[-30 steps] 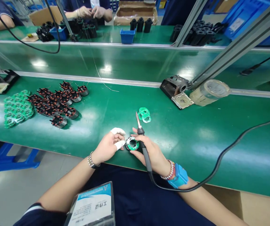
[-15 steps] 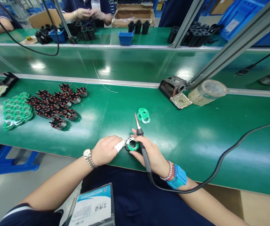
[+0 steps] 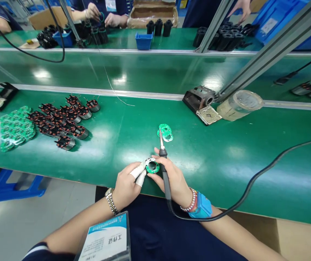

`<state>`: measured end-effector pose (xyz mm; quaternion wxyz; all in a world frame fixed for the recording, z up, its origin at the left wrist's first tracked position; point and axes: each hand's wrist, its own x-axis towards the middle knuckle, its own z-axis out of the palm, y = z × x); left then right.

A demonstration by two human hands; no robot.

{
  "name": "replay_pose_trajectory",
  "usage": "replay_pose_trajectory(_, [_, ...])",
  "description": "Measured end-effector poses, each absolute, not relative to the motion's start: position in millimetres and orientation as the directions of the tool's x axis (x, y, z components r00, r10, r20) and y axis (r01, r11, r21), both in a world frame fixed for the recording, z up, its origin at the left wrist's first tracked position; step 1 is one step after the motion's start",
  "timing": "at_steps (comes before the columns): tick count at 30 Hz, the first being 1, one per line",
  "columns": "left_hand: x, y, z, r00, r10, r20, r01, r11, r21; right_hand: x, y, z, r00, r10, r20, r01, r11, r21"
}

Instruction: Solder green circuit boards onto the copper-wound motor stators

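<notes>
Low over the bench's front edge, my left hand (image 3: 126, 185) pinches the left side of a motor stator with wrapped thumb and fingertips. A green and white ring-shaped circuit board (image 3: 153, 170) sits on the stator's upper face; most of the stator body is hidden. My right hand (image 3: 177, 181) is closed around a soldering iron (image 3: 166, 181), tip pointing away from me. Fingers of that hand also rest against the stator's right side. Beyond the iron's tip lie a few loose ring boards (image 3: 167, 132), apart from the hands.
Wound stators (image 3: 65, 142) and a pile of green boards (image 3: 18, 128) lie at left. An iron stand (image 3: 198, 99), cleaning sponge (image 3: 209, 115) and plastic jar (image 3: 239, 105) stand at back right. Thin wire (image 3: 113, 88) hangs down. A co-worker's hands (image 3: 113, 20) are across the bench.
My left hand has shifted right and turned, so two wrapped digits now show at the stator. The iron's tip has moved slightly right. A co-worker's hand has appeared at the upper right.
</notes>
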<state>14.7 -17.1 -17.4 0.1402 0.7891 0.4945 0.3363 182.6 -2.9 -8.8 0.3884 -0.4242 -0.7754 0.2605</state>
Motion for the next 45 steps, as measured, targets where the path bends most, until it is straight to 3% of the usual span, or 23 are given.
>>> replay_pose_trajectory(8, [18.3, -21.4, -21.4, 0.223, 0.953, 0.205, 0.502, -0.293, 0.814, 192.4, 12.9, -7.1, -0.457, 0.827, 0.328, 0.342, 0.504, -0.793])
replay_pose_trajectory(11, [13.6, -19.3, -22.9, 0.178, 0.967, 0.185, 0.475, -0.249, 0.844, 200.8, 14.8, -2.7, -0.426, 0.85, 0.311, 0.368, 0.477, -0.798])
replay_pose_trajectory(14, [8.8, -16.8, -21.3, 0.247, 0.938, 0.242, 0.551, -0.342, 0.761, 206.7, 11.7, 0.9, -0.434, 0.85, 0.298, 0.402, 0.479, -0.781])
replay_pose_trajectory(21, [1.3, -3.7, -11.6, 0.466, 0.717, 0.518, 0.611, -0.684, 0.398, 205.3, 8.6, -1.6, -0.408, 0.863, 0.298, 0.452, 0.475, -0.755])
replay_pose_trajectory(31, [6.0, 2.4, -15.5, 0.469, 0.674, 0.57, 0.68, -0.688, 0.254, 191.6, 2.6, -6.6, -0.292, 0.863, 0.413, 0.518, 0.505, -0.69])
replay_pose_trajectory(38, [20.9, -16.3, -17.4, 0.398, 0.792, 0.462, 0.749, -0.572, 0.334, 187.8, 1.4, -4.8, -0.275, 0.861, 0.427, 0.525, 0.507, -0.683])
replay_pose_trajectory(42, [24.8, -19.6, -17.7, 0.328, 0.869, 0.37, 0.731, -0.482, 0.483, 194.2, 9.7, -3.9, -0.356, 0.857, 0.372, 0.455, 0.507, -0.733])
replay_pose_trajectory(45, [22.7, -20.6, -18.9, 0.294, 0.879, 0.376, 0.622, -0.475, 0.622, 199.6, 14.7, -3.3, -0.423, 0.84, 0.338, 0.383, 0.504, -0.774])
